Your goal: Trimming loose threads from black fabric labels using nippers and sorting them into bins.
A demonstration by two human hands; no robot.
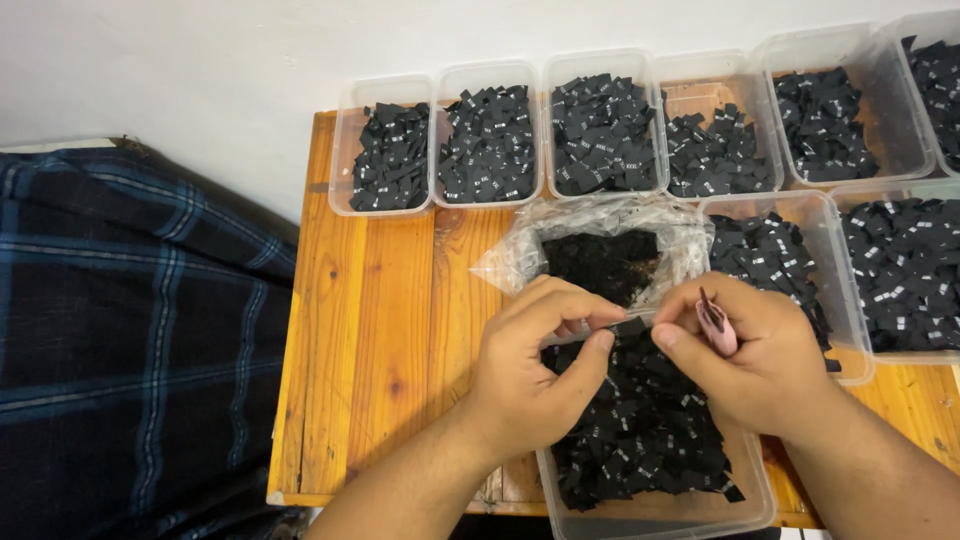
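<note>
My left hand (535,365) and my right hand (745,350) meet over a clear plastic tub (660,515) full of small black fabric labels (640,420). Between thumb and forefinger of both hands I pinch a thin strip of black label (628,322). My right hand also holds a small pink tool (715,322) tucked in its fingers. Just behind my hands lies a clear plastic bag (600,235) with more black labels in it.
Several clear tubs of black labels line the back of the wooden table (370,330), such as one at the left (390,155) and one at the right (905,270). A dark blue plaid cloth (130,340) lies to the left. A white wall stands behind.
</note>
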